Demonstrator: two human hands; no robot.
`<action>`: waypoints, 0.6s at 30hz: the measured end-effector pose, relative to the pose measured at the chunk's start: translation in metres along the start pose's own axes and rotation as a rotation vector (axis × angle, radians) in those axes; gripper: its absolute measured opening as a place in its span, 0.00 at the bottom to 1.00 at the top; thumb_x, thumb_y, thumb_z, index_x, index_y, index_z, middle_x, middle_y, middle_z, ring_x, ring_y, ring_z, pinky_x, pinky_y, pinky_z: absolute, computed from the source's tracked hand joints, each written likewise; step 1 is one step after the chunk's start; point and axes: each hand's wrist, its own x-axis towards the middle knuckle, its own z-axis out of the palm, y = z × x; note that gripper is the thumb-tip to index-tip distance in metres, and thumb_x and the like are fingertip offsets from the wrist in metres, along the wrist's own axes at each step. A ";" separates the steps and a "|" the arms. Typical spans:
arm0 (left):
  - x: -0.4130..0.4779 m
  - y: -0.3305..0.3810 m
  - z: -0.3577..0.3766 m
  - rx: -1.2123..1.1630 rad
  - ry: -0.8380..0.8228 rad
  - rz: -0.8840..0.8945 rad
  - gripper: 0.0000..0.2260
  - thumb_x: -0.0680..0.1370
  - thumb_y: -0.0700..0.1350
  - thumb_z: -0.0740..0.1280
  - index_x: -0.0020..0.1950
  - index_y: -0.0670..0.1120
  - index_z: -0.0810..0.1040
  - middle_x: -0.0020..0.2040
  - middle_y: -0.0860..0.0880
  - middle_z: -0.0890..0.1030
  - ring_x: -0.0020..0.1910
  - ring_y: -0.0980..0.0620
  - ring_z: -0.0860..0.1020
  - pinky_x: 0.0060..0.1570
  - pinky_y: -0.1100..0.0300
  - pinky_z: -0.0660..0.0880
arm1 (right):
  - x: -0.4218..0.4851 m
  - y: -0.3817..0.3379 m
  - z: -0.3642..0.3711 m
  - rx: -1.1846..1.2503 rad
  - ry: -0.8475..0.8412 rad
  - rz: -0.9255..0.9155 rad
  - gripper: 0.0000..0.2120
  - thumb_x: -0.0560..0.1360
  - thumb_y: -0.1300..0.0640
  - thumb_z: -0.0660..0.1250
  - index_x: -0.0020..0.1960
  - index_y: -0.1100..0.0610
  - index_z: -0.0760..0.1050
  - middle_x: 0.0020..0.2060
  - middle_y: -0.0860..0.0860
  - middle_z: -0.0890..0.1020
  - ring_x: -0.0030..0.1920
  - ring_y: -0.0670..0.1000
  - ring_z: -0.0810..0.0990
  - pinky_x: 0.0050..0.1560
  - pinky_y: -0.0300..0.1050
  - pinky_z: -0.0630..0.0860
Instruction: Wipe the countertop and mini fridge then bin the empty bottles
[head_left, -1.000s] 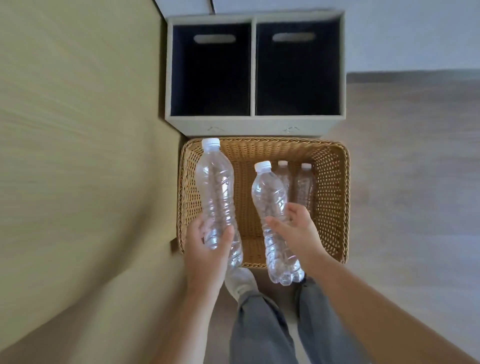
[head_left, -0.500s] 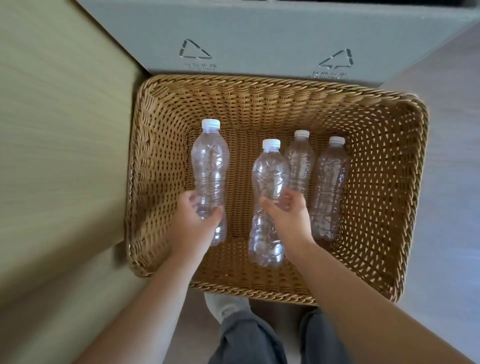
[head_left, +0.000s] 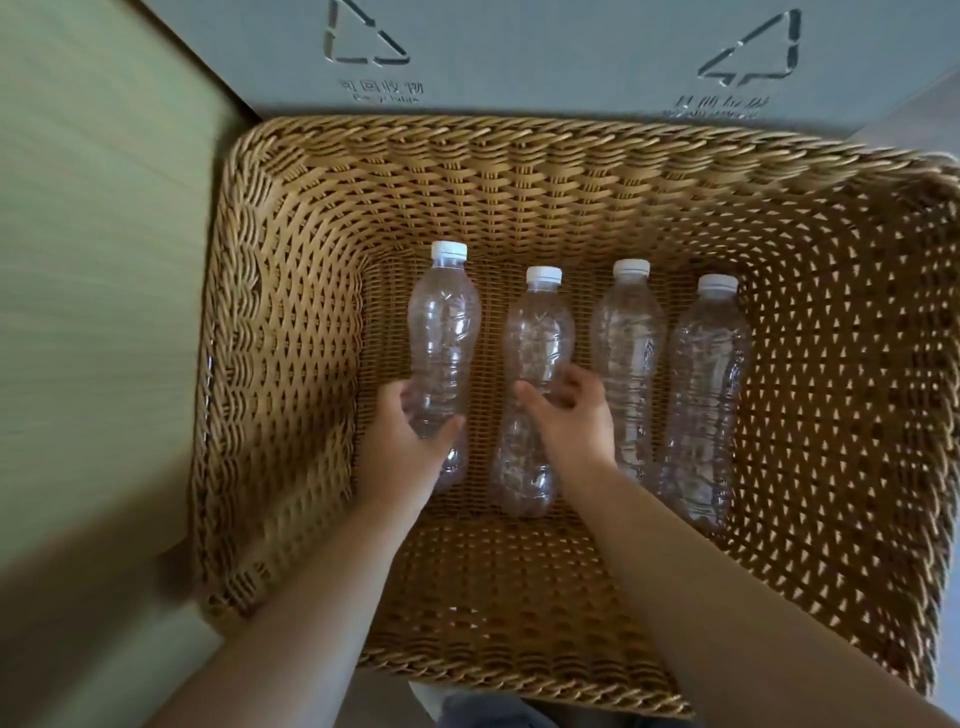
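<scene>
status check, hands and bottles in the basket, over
Left hand gripping leftmost bottle. Right hand fingers spread over second bottle, grip unclear. Two more bottles lying at right in the wicker basket. Nothing in the way.

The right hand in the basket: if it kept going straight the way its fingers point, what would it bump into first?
Probably the second bottle from the left, which lies right under the right hand, whose fingers are spread loosely over its middle. Beyond its cap would come the far wall of the wicker basket, though depth is hard to judge here.
</scene>
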 end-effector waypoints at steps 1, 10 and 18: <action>0.001 0.000 0.003 -0.014 -0.002 0.002 0.28 0.69 0.50 0.73 0.65 0.47 0.66 0.53 0.57 0.72 0.52 0.57 0.73 0.49 0.59 0.73 | 0.002 0.002 0.000 -0.001 0.001 0.003 0.28 0.69 0.46 0.72 0.64 0.50 0.65 0.45 0.39 0.73 0.41 0.36 0.71 0.33 0.32 0.69; -0.004 0.005 0.012 -0.059 -0.068 -0.023 0.27 0.70 0.53 0.72 0.65 0.50 0.66 0.47 0.63 0.72 0.44 0.65 0.72 0.39 0.70 0.66 | -0.002 0.004 -0.003 -0.059 -0.012 -0.029 0.32 0.70 0.44 0.69 0.69 0.52 0.61 0.59 0.48 0.75 0.54 0.48 0.76 0.46 0.43 0.74; -0.032 0.022 -0.008 -0.047 -0.042 -0.043 0.28 0.72 0.53 0.69 0.70 0.49 0.64 0.65 0.52 0.72 0.58 0.60 0.68 0.54 0.64 0.64 | -0.029 -0.016 -0.027 -0.059 -0.055 -0.033 0.30 0.72 0.44 0.67 0.69 0.50 0.61 0.65 0.48 0.72 0.60 0.48 0.72 0.53 0.40 0.68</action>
